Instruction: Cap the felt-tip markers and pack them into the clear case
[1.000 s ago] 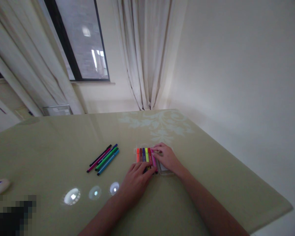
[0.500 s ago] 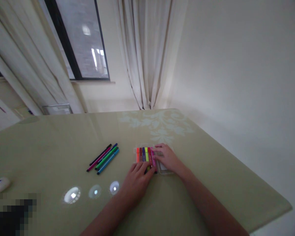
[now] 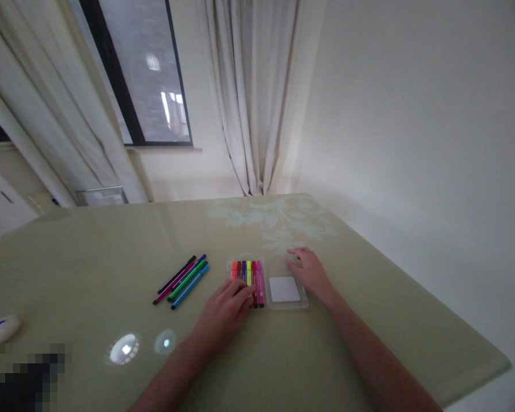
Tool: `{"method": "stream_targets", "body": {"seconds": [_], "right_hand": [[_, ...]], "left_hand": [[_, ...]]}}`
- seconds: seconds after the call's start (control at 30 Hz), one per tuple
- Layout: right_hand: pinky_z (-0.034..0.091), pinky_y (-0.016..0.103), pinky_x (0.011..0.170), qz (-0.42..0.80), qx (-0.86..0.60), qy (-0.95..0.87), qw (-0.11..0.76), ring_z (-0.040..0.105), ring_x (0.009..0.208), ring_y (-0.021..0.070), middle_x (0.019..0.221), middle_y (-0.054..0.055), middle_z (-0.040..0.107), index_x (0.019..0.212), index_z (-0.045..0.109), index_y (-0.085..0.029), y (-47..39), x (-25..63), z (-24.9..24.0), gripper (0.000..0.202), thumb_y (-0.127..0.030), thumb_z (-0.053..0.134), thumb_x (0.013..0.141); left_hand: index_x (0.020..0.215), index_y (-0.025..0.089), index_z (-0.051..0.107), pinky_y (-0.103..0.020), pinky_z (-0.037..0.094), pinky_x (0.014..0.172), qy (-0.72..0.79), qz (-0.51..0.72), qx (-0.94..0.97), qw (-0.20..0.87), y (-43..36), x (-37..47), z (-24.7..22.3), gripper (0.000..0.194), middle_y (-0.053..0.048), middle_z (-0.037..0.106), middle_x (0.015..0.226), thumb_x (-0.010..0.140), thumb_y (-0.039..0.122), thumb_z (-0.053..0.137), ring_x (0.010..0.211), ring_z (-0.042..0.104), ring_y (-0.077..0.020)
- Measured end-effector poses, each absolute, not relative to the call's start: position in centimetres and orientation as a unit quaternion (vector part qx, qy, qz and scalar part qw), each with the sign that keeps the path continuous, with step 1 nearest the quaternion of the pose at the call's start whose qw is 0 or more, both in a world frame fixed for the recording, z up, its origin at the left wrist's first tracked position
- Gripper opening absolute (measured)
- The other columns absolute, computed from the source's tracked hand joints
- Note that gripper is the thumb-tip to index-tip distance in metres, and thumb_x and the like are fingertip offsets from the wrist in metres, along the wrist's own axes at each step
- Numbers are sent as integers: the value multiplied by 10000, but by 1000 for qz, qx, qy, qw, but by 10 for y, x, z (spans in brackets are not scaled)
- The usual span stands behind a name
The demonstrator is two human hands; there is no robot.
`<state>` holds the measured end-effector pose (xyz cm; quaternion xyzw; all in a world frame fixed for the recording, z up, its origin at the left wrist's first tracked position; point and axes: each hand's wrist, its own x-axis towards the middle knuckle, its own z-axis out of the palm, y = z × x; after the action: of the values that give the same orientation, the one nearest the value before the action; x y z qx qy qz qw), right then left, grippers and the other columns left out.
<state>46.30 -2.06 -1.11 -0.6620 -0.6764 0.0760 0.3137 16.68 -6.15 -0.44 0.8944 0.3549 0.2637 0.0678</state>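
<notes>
An opened clear plastic case point(image 3: 268, 286) lies flat on the table, with a row of several colored markers point(image 3: 249, 274) in its left half. A white card point(image 3: 284, 289) shows in the right half. My left hand point(image 3: 227, 306) rests over the lower left part of the marker row, its fingers bent and close together; whether they grip a marker is hidden. At the right half's far right edge is my right hand point(image 3: 309, 272), thumb and fingers apart, holding nothing.
Left of the case several loose markers point(image 3: 184, 282), black, magenta, green and blue, lie in a slanted bundle on the table point(image 3: 111, 246). A white rounded object point(image 3: 0, 329) sits at the left edge. A wall rises beyond the table's right side.
My right hand has moved right, off the markers, uncovering the case's right half and the white card. My left hand has shifted left, and the marker row sits slightly further left.
</notes>
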Motion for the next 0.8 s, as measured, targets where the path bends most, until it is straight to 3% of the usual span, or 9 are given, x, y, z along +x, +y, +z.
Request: {"method": "stream_targets", "body": {"seconds": [0.13,0.27,0.43,0.53,0.67,0.8], "right_hand": [[525,348,814,91,-658,-682,306,654,807,206,1008,107,719,1215,749,-167,-21,458,-17,360,-179,639,873],[520,342,810,91,-652,-687,309,645,778,194,1007,110,713,1216,752,-153,-20,450,-17,356,-161,587,900],[521,338,797,99,-638,-700,306,646,773,201,987,110,726,1231,762,-165,-19,445,-18,359,-173,602,910],[527,354,841,102,-630,-707,305,664,842,221,1014,120,736,1235,763,-170,-19,444,-19,360,-170,613,908],[483,435,1027,86,-630,-704,316,648,1093,279,1176,145,723,1255,750,-190,-21,442,-15,382,-158,614,899],[442,507,1089,85,-602,-692,389,607,1174,312,1218,139,710,1238,746,-221,-35,423,1,335,-224,624,926]], "left_hand": [[1162,212,724,-394,555,944,471,270,839,39,-41,137,5,317,-101,732,1125,1049,252,430,1050,673,-245],[1059,182,702,-464,522,960,628,159,761,-42,-30,109,15,261,-123,724,1100,1025,269,459,1053,660,-310],[1132,149,656,-460,536,887,672,67,736,-54,-32,106,18,267,-145,712,1120,1029,319,478,1073,668,-342],[1086,151,670,-450,533,894,674,47,735,-59,-33,109,16,280,-155,711,1119,1041,321,452,1088,673,-335],[1012,165,665,-446,513,924,666,67,740,-59,-32,111,18,285,-154,720,1100,1050,307,420,1100,672,-330],[1014,179,625,-384,508,795,639,199,737,100,-37,123,27,303,-92,741,910,1055,385,406,891,704,-283]]}}
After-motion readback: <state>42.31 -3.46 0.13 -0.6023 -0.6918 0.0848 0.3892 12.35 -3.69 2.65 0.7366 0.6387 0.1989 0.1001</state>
